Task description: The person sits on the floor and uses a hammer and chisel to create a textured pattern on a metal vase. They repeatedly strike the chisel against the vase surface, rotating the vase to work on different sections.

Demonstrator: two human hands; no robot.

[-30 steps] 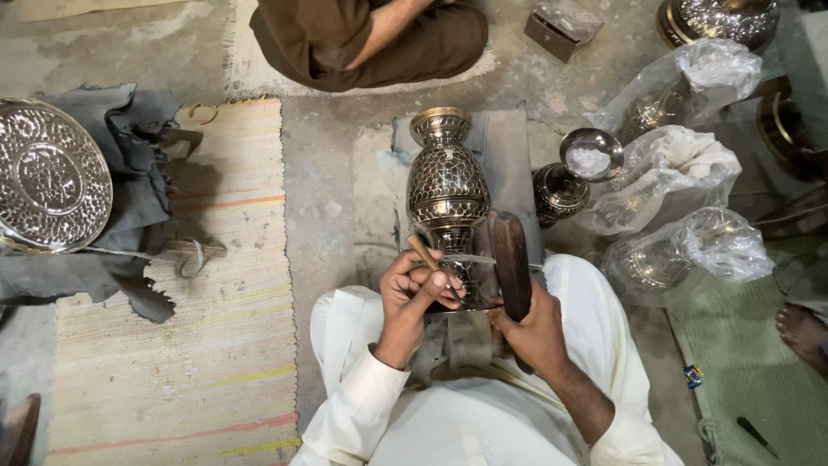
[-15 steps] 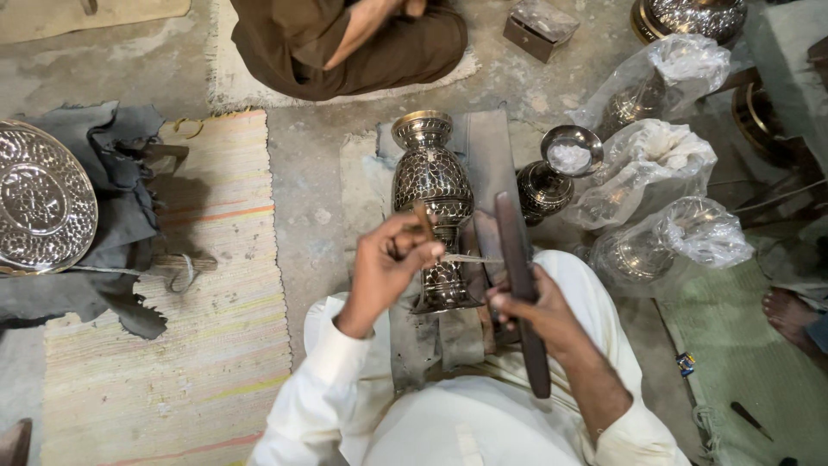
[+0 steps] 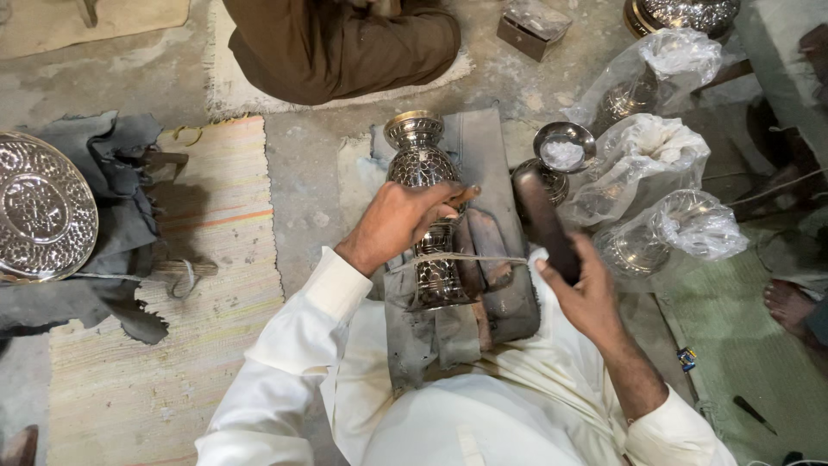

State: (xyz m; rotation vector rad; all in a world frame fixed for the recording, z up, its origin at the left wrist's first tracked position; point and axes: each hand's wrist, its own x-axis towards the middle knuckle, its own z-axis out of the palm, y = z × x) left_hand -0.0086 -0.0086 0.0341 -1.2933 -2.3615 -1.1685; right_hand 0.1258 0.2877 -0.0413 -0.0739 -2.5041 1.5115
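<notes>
A person in white sleeves sits on the floor, seen from above, with an engraved metal vase [image 3: 427, 185] lying lengthwise across a dark padded block [image 3: 492, 259] on the lap. The vase is the centre of the scene; its gold-rimmed mouth points away from the person, and a thin cord [image 3: 470, 257] crosses its lower body and the block.

The left hand [image 3: 401, 220] rests on the middle of the vase, fingers curled around a thin pencil-like tool [image 3: 461, 196] whose tip points to the right of the vase. The right hand [image 3: 586, 289], to the right of the vase and apart from it, is wrapped around the lower end of a long dark wooden mallet [image 3: 543, 220], which slants up beside the padded block.

Just right of the vase, past the mallet, stands a small metal bowl [image 3: 565, 147] holding white powder. Further right are three metal pieces wrapped in clear plastic bags [image 3: 642, 160]. Far to the left of the vase, a round embossed metal tray [image 3: 43, 207] lies on dark grey cloth [image 3: 121, 250], beside a striped woven mat [image 3: 172, 362]. Beyond the mouth of the vase sits another person in brown clothing [image 3: 345, 43], seen only in part. At the far right edge, level with the base of the vase, a bare foot [image 3: 789, 306] shows.
</notes>
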